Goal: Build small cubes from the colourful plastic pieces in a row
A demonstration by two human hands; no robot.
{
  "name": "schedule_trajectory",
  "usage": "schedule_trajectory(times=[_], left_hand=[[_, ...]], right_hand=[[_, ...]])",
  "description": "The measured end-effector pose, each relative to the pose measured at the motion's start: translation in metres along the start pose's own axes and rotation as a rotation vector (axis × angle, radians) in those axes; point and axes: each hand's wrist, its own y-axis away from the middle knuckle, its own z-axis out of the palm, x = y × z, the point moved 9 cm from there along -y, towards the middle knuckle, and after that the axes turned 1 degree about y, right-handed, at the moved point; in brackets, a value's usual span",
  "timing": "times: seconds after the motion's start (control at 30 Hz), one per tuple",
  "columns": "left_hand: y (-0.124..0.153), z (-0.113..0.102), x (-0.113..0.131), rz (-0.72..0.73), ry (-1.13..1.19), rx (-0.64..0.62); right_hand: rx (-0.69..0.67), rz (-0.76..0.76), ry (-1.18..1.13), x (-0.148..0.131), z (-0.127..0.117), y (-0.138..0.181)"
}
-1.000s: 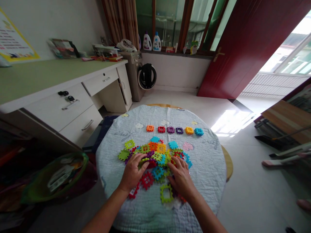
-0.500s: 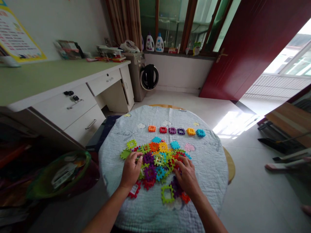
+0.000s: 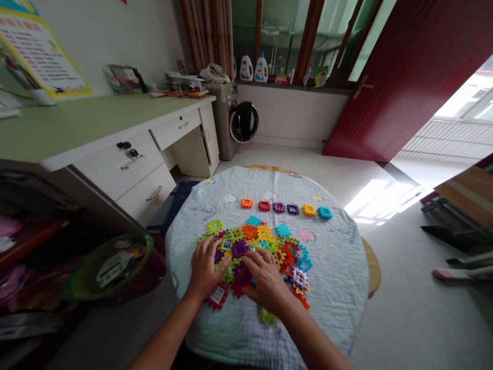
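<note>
A loose pile of colourful plastic interlocking blocks (image 3: 264, 233), square and notched at the edges, lies on the cloth-covered table. My left hand (image 3: 205, 270) rests at the pile's left side, fingers spread over the pieces and thumb towards the middle. Reaching across the pile's centre, my right hand (image 3: 265, 280) has its fingertips at a purple block (image 3: 239, 248), fingers apart; neither hand visibly grips a piece. Near my left wrist sits a red block (image 3: 217, 295) with a white window. A light purple window block (image 3: 299, 277) is right of my right hand.
Behind the pile, several blocks stand in a row, from an orange one (image 3: 247, 203) to a blue one (image 3: 324, 213). The round table wears a pale blue cloth (image 3: 331, 308). A green basket (image 3: 73, 277) stands left, below a desk (image 3: 96, 115).
My right hand has moved left from the pile's right side to its centre, uncovering blue and light purple pieces. My left hand stays at the left side, fingers more spread. The view has shifted slightly.
</note>
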Motion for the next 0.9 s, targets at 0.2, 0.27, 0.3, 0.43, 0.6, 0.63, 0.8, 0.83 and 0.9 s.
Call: schedule_trajectory(times=[0.2,0.27,0.3,0.43,0.6,0.63,0.8,0.83,0.9], left_hand=[[0.001,0.006,0.006,0.031,-0.016,-0.022],[0.001,0.006,0.005,0.026,0.001,-0.016],[0.001,0.005,0.005,0.027,0.015,-0.014],[0.001,0.0,0.003,0.01,0.09,0.017],[0.003,-0.012,-0.008,-0.074,0.163,0.146],[0.004,-0.013,-0.009,-0.084,0.174,0.157],[0.006,-0.013,-0.012,-0.117,0.196,0.172],[0.007,-0.013,-0.013,-0.126,0.196,0.174],[0.008,-0.012,-0.014,-0.146,0.197,0.173]], right_hand=[[-0.016,0.028,0.043,0.003,0.012,-0.008],[0.01,0.033,0.038,0.006,0.008,-0.006],[0.022,0.038,0.038,0.009,0.005,-0.006],[0.073,0.077,0.039,0.022,-0.01,-0.004],[0.13,0.118,-0.02,0.045,-0.03,-0.017],[0.135,0.114,-0.031,0.047,-0.032,-0.022],[0.046,0.025,0.036,0.034,-0.024,-0.056],[0.011,0.001,0.063,0.028,-0.02,-0.062],[-0.057,-0.044,0.12,0.016,-0.012,-0.071]])
